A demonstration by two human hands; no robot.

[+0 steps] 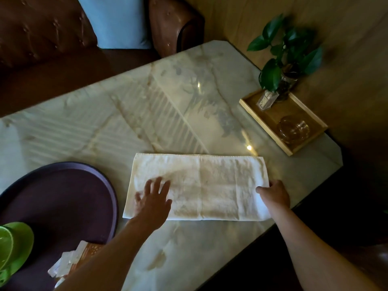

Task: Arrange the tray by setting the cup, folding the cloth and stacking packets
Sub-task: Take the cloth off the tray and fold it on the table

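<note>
The white cloth (197, 186) lies flat on the marble desk (126, 114), already folded into a long rectangle, a crease running down its middle. The left hand (152, 201) presses down on the cloth's left end, fingers (156, 183) straight and spread, gripping nothing. The right hand (275, 193) is at the cloth's right edge, its fingers curled around that edge and pinching it. To the left, a dark round tray (63, 198) sits on the desk, carrying a green cup (14, 248) at its near side, and clear-wrapped packets (69, 263) lie at the tray's near rim, partly hidden behind the left forearm. No writing on the packets can be read, too blurred. Far right, a small wooden tray (270, 114) holds a glass vase with a green plant (283, 57), a toothpick holder (265, 100) and a clear glass dish (292, 128). A brown leather sofa (42, 34) with a pale blue cushion (117, 19) stands beyond the desk
</note>
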